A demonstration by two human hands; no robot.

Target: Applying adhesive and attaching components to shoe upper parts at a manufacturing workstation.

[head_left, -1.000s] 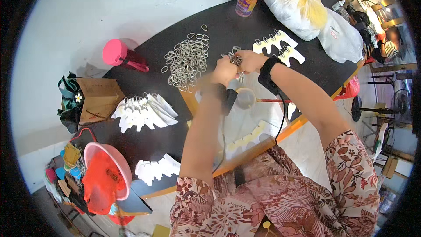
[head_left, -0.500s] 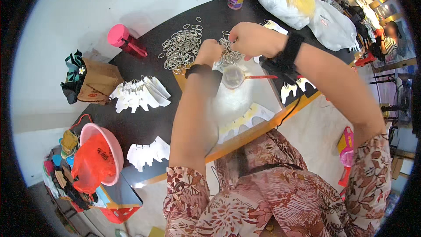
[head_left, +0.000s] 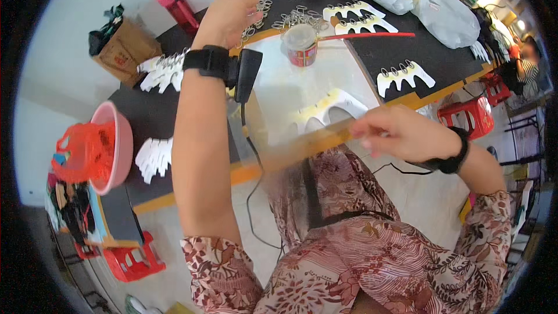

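Note:
My left hand [head_left: 231, 18] is over a pile of oval metal rings [head_left: 264, 6], its fingers bent and apart; the palm hides part of the pile. Near the table's front edge is my right hand [head_left: 404, 132], its fingers loosely curled and apart, somewhat blurred, with nothing visible in them. Just left of it, a white scalloped piece with yellow patches [head_left: 331, 107] lies on a pale board [head_left: 276, 84]. Behind that piece stands a small tub [head_left: 302, 52] with a red stick [head_left: 372, 36] across its top. More rings [head_left: 299, 18] lie behind the tub.
Scalloped pieces with rings [head_left: 407, 77] lie to the right, others [head_left: 360, 17] farther back. White stacks [head_left: 154, 157] lie at left, beside a pink basin [head_left: 122, 151] with a red bag. A paper bag [head_left: 128, 49], pink bottle [head_left: 177, 6] and stuffed plastic bags [head_left: 444, 17] stand along the back.
My left hand has moved left and away from me, to the pile's left part. My right hand has left the rings and come back to the front edge. The view has shifted too.

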